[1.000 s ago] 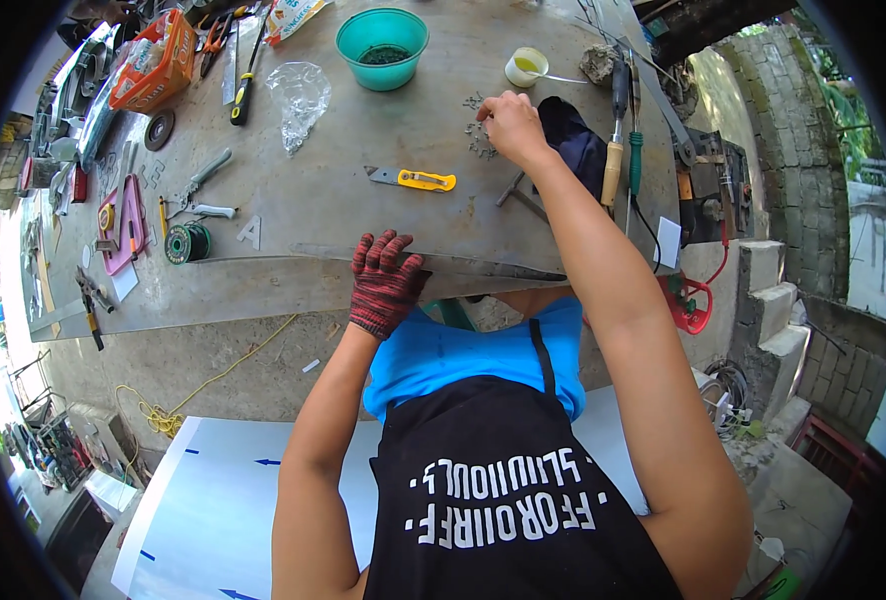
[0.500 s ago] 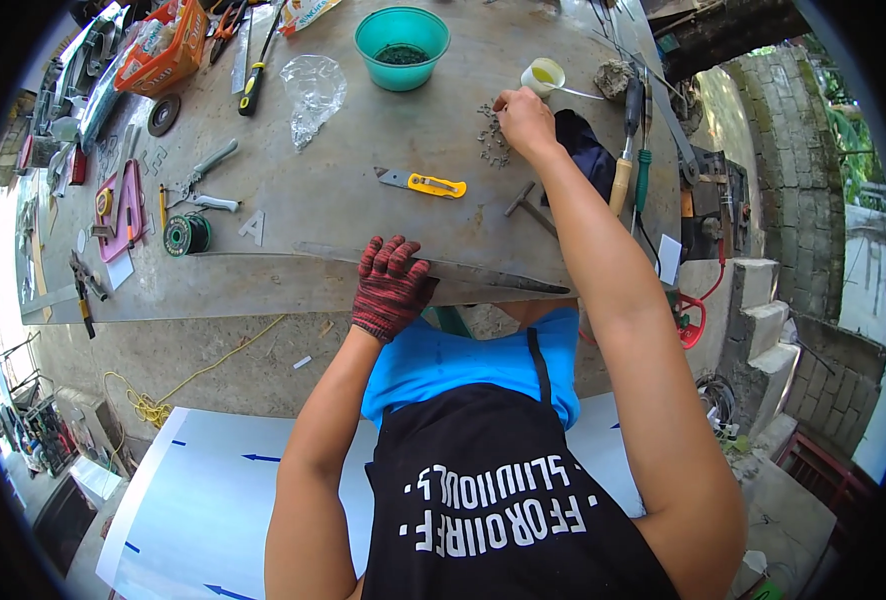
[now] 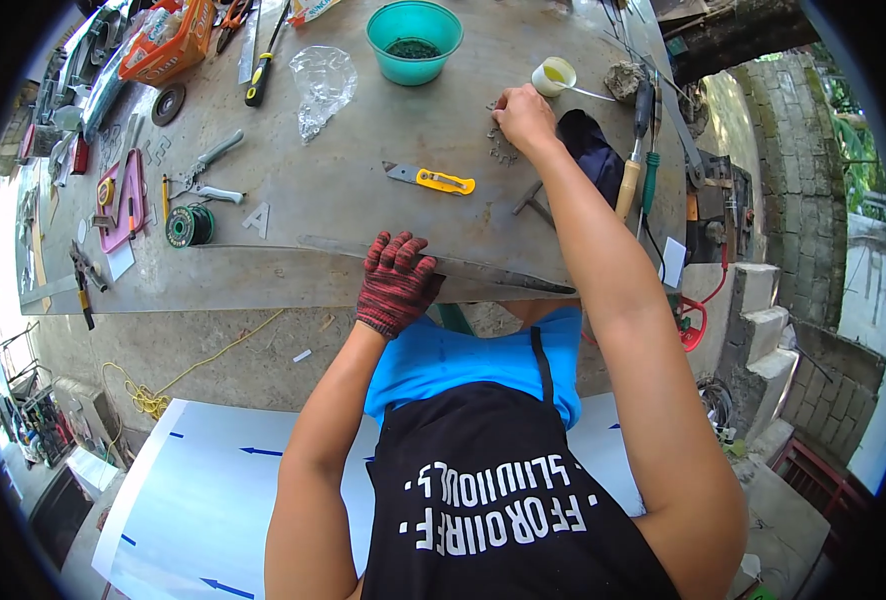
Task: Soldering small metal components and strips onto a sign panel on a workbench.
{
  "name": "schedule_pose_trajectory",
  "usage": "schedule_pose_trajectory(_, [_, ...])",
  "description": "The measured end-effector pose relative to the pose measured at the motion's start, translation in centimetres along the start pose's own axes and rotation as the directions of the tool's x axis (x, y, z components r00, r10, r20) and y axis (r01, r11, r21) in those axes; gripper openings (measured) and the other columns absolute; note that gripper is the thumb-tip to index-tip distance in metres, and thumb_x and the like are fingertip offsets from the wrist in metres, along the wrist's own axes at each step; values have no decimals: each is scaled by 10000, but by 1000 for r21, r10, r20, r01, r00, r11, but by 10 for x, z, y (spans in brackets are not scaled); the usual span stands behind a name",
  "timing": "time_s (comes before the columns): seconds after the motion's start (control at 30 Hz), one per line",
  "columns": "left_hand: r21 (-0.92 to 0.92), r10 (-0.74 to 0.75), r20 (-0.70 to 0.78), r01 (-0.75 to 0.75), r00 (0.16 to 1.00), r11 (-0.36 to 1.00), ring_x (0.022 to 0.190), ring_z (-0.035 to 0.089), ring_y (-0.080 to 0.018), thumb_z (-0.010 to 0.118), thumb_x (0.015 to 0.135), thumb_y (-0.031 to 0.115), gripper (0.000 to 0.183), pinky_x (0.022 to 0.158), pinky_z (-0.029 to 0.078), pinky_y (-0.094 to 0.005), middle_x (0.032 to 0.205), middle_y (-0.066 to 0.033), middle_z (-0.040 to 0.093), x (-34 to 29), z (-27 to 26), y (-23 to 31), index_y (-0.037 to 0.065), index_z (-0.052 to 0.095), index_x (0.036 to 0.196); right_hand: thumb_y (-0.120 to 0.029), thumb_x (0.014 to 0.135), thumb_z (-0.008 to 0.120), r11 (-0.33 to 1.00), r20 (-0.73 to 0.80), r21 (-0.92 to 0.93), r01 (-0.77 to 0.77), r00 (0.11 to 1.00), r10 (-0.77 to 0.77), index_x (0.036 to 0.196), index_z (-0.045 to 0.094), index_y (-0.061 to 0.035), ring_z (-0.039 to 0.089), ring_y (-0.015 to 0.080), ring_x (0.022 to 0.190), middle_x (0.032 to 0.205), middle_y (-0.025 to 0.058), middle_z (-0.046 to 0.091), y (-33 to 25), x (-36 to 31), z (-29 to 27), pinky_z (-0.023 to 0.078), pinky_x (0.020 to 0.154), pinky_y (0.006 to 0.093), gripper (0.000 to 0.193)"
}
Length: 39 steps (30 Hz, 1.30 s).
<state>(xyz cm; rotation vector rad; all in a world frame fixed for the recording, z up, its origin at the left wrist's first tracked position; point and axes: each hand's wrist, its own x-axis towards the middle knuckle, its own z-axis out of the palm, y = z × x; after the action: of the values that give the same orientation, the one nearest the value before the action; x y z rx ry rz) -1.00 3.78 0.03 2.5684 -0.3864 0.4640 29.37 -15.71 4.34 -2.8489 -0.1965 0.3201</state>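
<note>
My left hand (image 3: pixel 397 284), in a red and black knit glove, lies over a long dark metal strip (image 3: pixel 493 274) near the table's front edge. Its fingers are slightly bent and a little apart. My bare right hand (image 3: pixel 525 114) reaches far across, fingertips drawn together at a scatter of small grey metal bits (image 3: pixel 503 152). What those fingers pinch is too small to make out. Just beyond stands a small white cup (image 3: pixel 553 76) with something yellowish inside and a white stick beside it. A yellow utility knife (image 3: pixel 431 179) lies between my hands.
A green bowl (image 3: pixel 414 45) with dark contents stands at the back, beside a clear plastic bag (image 3: pixel 323 88). Leftward are a wire spool (image 3: pixel 190 226), pliers (image 3: pixel 215 165) and a pink tray (image 3: pixel 123 205). Dark cloth (image 3: pixel 590 150), a hammer (image 3: pixel 534 203) and wooden-handled tools (image 3: pixel 627 190) lie by my right forearm.
My view has shifted slightly. The right hand stays by the small bits, and fewer of them show beside its fingers. My left hand keeps its place on the strip.
</note>
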Motion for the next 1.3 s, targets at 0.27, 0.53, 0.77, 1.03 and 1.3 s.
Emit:
schedule_pose_trajectory(0.27, [-25, 3, 17, -3, 1000, 1000, 1372, 544, -347, 843, 730, 259, 390, 1225, 345, -604, 1359, -83, 632, 3, 2, 0, 194, 639, 1056, -226, 962, 737, 999, -16, -24, 43, 999, -44, 1104, 765, -70, 686, 335, 1169, 1158, 148, 736, 4, -8, -11, 551, 1024, 440, 213])
schedule_pose_trajectory(0.53, [-3, 13, 13, -13, 1000, 1000, 1368, 551, -334, 857, 747, 264, 377, 1223, 345, -599, 1354, -71, 637, 3, -1, -1, 210, 678, 1075, -56, 908, 734, 864, -30, 354, 358, 928, -373, 1027, 737, -24, 651, 263, 902, 963, 97, 702, 1, -154, -59, 539, 818, 373, 123])
schedule_pose_trajectory(0.77, [16, 31, 5, -32, 999, 999, 1361, 557, -330, 862, 751, 255, 364, 1219, 342, -599, 1342, -63, 652, 3, -3, -1, 219, 686, 1067, -33, 877, 751, 826, -42, 320, 465, 878, -477, 980, 741, -56, 619, 290, 967, 970, 80, 689, 6, -246, -21, 504, 861, 417, 106])
schedule_pose_trajectory(1.03, [23, 29, 30, -29, 999, 999, 1365, 557, -323, 861, 755, 258, 349, 1219, 339, -599, 1351, -56, 652, 3, -4, 0, 232, 692, 1059, -71, 887, 754, 825, -85, 191, 531, 847, -525, 1009, 715, -85, 606, 264, 972, 939, 42, 678, 0, -257, -11, 472, 874, 401, 130])
schedule_pose_trajectory(1.3, [35, 35, 62, -37, 997, 999, 1382, 551, -312, 848, 764, 248, 310, 1230, 309, -597, 1415, -45, 643, 12, -10, 11, 241, 705, 1039, -74, 873, 794, 847, -106, 206, 489, 872, -478, 980, 712, -71, 628, 263, 955, 962, 47, 717, 4, -263, -4, 473, 859, 400, 135])
